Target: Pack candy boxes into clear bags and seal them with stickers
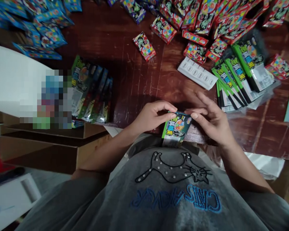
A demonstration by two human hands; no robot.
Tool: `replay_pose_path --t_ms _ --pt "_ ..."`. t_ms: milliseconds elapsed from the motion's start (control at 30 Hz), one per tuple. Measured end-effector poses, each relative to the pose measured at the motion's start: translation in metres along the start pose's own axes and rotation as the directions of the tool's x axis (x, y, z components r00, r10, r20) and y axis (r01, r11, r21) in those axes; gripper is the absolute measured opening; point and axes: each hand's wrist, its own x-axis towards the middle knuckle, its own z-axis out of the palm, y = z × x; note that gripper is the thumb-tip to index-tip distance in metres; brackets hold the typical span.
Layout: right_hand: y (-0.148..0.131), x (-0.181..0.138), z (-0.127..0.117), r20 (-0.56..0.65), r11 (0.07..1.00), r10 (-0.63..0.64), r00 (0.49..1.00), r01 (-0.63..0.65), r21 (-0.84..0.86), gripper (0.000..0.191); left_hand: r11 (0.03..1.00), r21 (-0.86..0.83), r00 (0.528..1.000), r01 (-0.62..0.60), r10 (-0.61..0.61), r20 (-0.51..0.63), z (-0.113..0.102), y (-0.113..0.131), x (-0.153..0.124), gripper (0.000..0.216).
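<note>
Both my hands hold one green printed packet [175, 128] upright over the near edge of the dark wooden table [135, 80], just above my lap. My left hand [150, 117] pinches the packet's top left corner between thumb and fingers. My right hand [210, 118] pinches its top right corner with thumb and forefinger, the other fingers stretched out. The packet's lower end is clear plastic and rests against my grey shirt.
A fanned stack of green packets [233, 80] lies right of my hands, with a white sticker strip [197, 73] beside it. Several red small boxes [199, 22] fill the far right, blue packets [38, 29] the far left. More green packets [91, 93] lie at left above open cardboard boxes [50, 147].
</note>
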Motion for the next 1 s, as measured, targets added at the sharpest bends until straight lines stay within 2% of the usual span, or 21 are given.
replay_pose_path --t_ms 100,167,233,300,367,467,533,633,700,767,800,833,867,900,933,1000 --pt "-0.015 0.01 -0.011 0.001 0.992 -0.066 0.998 0.066 -0.106 0.035 0.999 0.049 1.0 -0.022 0.022 -0.008 0.003 0.0 0.0 0.009" --pt "-0.023 0.02 -0.016 0.075 0.977 -0.086 0.993 0.099 -0.191 0.017 0.998 0.066 1.0 -0.019 0.02 -0.001 0.004 0.001 0.001 0.01" --pt "-0.027 0.029 -0.015 0.203 0.963 -0.084 0.976 0.132 -0.235 0.014 0.997 0.08 1.0 -0.019 0.019 -0.001 0.005 0.004 0.0 0.009" --pt "-0.026 0.035 -0.01 0.274 0.947 -0.088 0.958 0.166 -0.274 0.01 0.996 0.085 1.0 -0.022 0.022 -0.005 0.006 0.005 0.0 0.008" --pt "-0.022 0.036 -0.004 0.269 0.922 -0.112 0.957 0.2 -0.33 0.009 0.997 0.073 1.0 -0.02 0.021 -0.013 0.004 0.006 0.001 0.008" --pt "-0.016 0.032 0.003 0.2 0.872 -0.194 0.96 0.262 -0.414 0.023 0.999 0.036 0.999 0.034 -0.032 -0.033 0.002 0.001 -0.002 0.012" --pt "-0.014 0.03 0.004 0.182 0.832 -0.258 0.949 0.313 -0.458 0.023 0.997 -0.019 0.997 0.079 -0.079 -0.026 0.005 -0.006 -0.01 0.017" --pt "-0.011 0.033 0.005 0.278 0.81 -0.251 0.927 0.358 -0.464 0.009 0.988 -0.136 0.997 0.071 -0.068 0.026 0.012 -0.016 -0.027 0.035" --pt "-0.01 0.041 0.007 0.386 0.827 -0.196 0.901 0.364 -0.429 0.015 0.991 -0.132 0.999 0.029 -0.026 0.02 0.008 -0.017 -0.038 0.043" --pt "-0.013 0.051 0.01 0.44 0.826 -0.202 0.875 0.394 -0.404 0.029 1.0 -0.005 0.997 -0.03 0.03 -0.073 -0.016 -0.004 -0.044 0.042" --pt "-0.017 0.057 0.012 0.436 0.813 -0.234 0.869 0.421 -0.402 0.038 0.994 0.087 0.985 -0.062 0.075 -0.158 -0.038 0.007 -0.046 0.04" --pt "-0.02 0.063 0.013 0.415 0.794 -0.279 0.866 0.451 -0.408 0.047 0.977 0.196 0.957 -0.087 0.137 -0.258 -0.065 0.021 -0.046 0.039" --pt "-0.024 0.07 0.014 0.381 0.775 -0.32 0.867 0.471 -0.421 0.055 0.947 0.3 0.901 -0.112 0.223 -0.371 -0.098 0.036 -0.046 0.041" --pt "-0.027 0.077 0.013 0.34 0.759 -0.353 0.872 0.479 -0.441 0.059 0.939 0.335 0.822 -0.075 0.249 -0.513 -0.133 0.05 -0.045 0.049" --pt "-0.028 0.084 0.01 0.294 0.742 -0.38 0.877 0.479 -0.469 0.06 0.942 0.336 0.78 0.005 0.207 -0.591 -0.169 0.061 -0.043 0.053" --pt "-0.026 0.095 -0.002 0.188 0.691 -0.418 0.889 0.446 -0.569 0.058 0.931 0.304 0.766 0.201 0.044 -0.641 -0.23 0.072 -0.036 0.056"
